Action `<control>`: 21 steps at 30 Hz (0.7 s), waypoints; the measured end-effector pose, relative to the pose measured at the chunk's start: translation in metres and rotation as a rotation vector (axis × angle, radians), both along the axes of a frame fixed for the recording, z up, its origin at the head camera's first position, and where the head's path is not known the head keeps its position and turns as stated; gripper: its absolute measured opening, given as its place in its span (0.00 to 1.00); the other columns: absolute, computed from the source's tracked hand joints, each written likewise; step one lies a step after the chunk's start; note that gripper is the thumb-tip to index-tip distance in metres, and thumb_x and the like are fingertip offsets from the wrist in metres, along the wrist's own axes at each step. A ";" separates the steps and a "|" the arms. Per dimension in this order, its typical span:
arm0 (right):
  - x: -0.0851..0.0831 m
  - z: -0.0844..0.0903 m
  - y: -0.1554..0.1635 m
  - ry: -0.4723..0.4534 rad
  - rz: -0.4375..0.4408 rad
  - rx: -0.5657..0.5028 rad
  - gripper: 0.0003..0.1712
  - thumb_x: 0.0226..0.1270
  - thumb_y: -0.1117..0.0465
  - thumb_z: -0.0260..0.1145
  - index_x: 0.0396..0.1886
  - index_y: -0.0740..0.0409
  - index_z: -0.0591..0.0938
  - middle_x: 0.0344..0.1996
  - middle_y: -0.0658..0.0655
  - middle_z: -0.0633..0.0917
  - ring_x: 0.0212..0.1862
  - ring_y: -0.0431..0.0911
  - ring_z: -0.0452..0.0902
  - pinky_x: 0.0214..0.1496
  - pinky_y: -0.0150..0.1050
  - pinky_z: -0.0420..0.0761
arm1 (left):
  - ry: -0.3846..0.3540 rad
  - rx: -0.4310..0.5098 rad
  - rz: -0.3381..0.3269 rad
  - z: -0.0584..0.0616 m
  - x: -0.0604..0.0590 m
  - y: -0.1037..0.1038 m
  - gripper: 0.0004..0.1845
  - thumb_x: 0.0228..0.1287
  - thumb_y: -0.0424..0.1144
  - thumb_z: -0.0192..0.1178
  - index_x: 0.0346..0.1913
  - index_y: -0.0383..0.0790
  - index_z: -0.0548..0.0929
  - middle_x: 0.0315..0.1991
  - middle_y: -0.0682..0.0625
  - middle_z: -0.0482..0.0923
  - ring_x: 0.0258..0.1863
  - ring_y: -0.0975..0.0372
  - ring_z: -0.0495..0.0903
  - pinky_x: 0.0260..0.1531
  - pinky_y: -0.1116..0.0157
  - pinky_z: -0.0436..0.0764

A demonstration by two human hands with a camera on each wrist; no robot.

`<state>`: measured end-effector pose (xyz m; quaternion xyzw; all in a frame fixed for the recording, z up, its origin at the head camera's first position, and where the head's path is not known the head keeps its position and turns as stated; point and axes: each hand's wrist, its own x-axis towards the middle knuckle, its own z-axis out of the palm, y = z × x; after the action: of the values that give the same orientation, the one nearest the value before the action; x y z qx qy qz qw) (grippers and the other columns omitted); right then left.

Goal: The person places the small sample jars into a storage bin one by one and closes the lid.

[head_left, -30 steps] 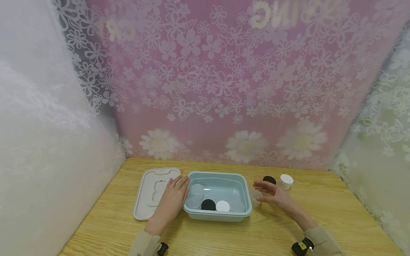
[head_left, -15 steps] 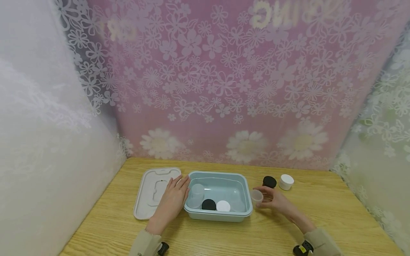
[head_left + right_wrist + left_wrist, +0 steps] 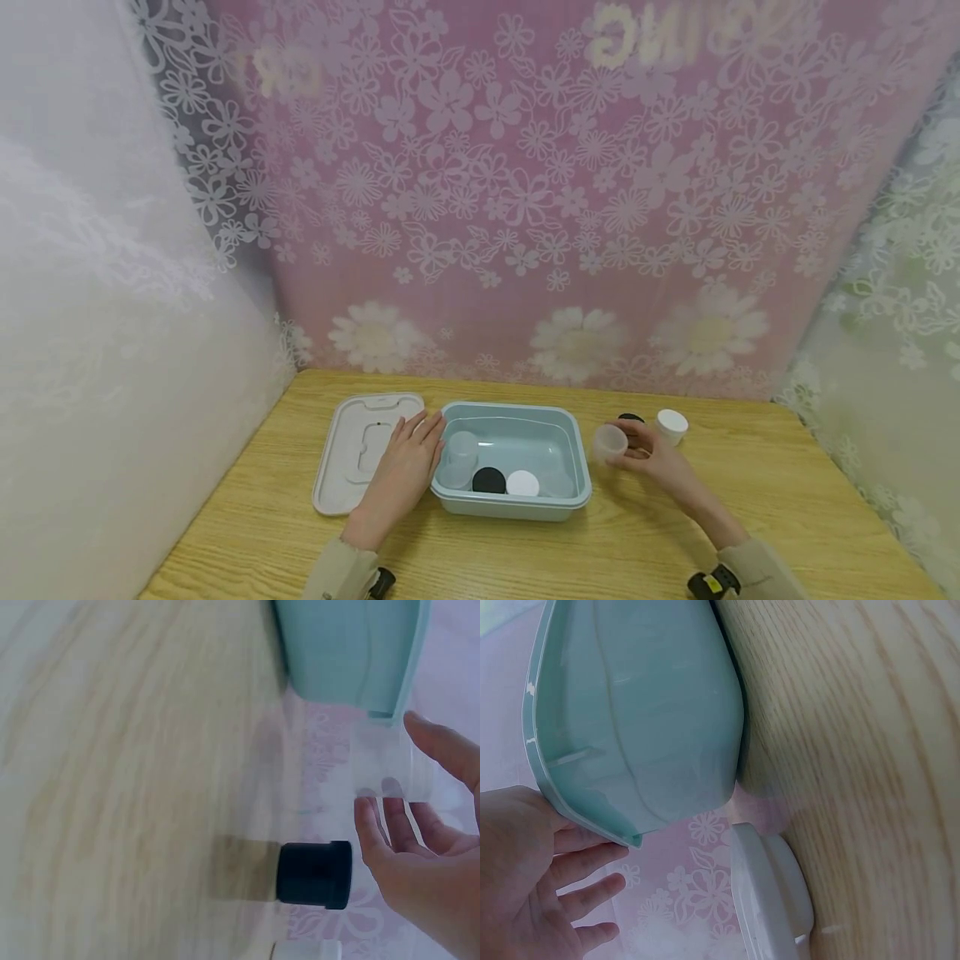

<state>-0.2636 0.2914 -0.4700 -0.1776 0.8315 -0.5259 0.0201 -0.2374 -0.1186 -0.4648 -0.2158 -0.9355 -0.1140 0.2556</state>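
Observation:
My right hand pinches a clear plastic jar between thumb and fingers, just right of the light blue box. In the right wrist view the clear jar is raised off the tabletop. My left hand rests along the box's left rim with its fingers extended, as the left wrist view also shows. Inside the box lie clear jars at the left, a black-lidded jar and a white-lidded jar along the front. Another translucent piece sits in the front right corner.
A whitish lid lies flat on the wooden table left of the box, partly behind my left hand. Beyond my right hand stand a white jar and a black jar. A floral curtain hangs behind the table.
My right hand reached the clear jar beside the box, closed its fingers on it and lifted it slightly, shifting right and away. The left hand stayed at the box rim.

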 end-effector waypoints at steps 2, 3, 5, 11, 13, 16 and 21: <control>0.001 0.002 -0.001 0.030 -0.011 -0.020 0.36 0.68 0.63 0.71 0.71 0.72 0.68 0.62 0.73 0.75 0.55 0.36 0.78 0.52 0.29 0.82 | 0.001 -0.001 0.002 0.000 0.000 0.000 0.20 0.73 0.37 0.61 0.63 0.33 0.81 0.63 0.42 0.79 0.67 0.45 0.73 0.68 0.42 0.69; 0.002 0.004 -0.002 0.040 -0.017 -0.029 0.36 0.68 0.63 0.71 0.71 0.71 0.68 0.61 0.72 0.75 0.55 0.34 0.78 0.52 0.28 0.82 | 0.002 -0.002 0.003 -0.001 0.000 0.000 0.20 0.73 0.37 0.60 0.63 0.33 0.81 0.63 0.42 0.79 0.67 0.46 0.73 0.68 0.42 0.69; 0.003 0.007 -0.004 0.048 -0.036 -0.034 0.37 0.69 0.62 0.71 0.72 0.71 0.68 0.61 0.72 0.76 0.54 0.31 0.77 0.52 0.27 0.81 | 0.004 -0.003 0.004 -0.001 0.000 0.000 0.20 0.73 0.37 0.61 0.63 0.33 0.81 0.64 0.42 0.79 0.67 0.46 0.73 0.68 0.42 0.69; 0.006 0.019 -0.011 0.008 -0.079 -0.057 0.38 0.70 0.61 0.70 0.74 0.67 0.66 0.65 0.72 0.74 0.61 0.50 0.80 0.53 0.27 0.81 | 0.012 0.003 0.000 0.000 0.000 0.000 0.19 0.73 0.37 0.61 0.63 0.32 0.81 0.63 0.42 0.80 0.66 0.45 0.74 0.68 0.42 0.69; 0.007 0.023 -0.014 -0.007 -0.080 -0.066 0.39 0.70 0.61 0.70 0.75 0.67 0.65 0.67 0.73 0.72 0.64 0.60 0.76 0.54 0.28 0.82 | 0.013 0.007 -0.002 0.000 0.000 0.000 0.19 0.73 0.37 0.61 0.63 0.32 0.82 0.63 0.41 0.80 0.66 0.45 0.74 0.68 0.42 0.69; 0.007 0.028 -0.018 -0.016 -0.080 -0.067 0.40 0.70 0.61 0.70 0.76 0.69 0.64 0.68 0.74 0.71 0.67 0.67 0.70 0.55 0.30 0.82 | 0.016 0.007 -0.002 0.000 0.000 0.000 0.19 0.73 0.37 0.61 0.63 0.32 0.82 0.63 0.41 0.80 0.66 0.45 0.74 0.68 0.42 0.69; 0.005 0.035 -0.028 -0.023 -0.081 -0.074 0.40 0.69 0.61 0.71 0.75 0.68 0.64 0.66 0.72 0.73 0.66 0.64 0.73 0.55 0.31 0.83 | 0.023 0.005 -0.003 -0.001 0.000 0.000 0.19 0.73 0.36 0.61 0.63 0.32 0.82 0.63 0.41 0.80 0.66 0.45 0.74 0.67 0.42 0.69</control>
<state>-0.2588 0.2633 -0.4350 -0.1383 0.8178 -0.5586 0.0020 -0.2371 -0.1187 -0.4662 -0.2178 -0.9318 -0.1144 0.2668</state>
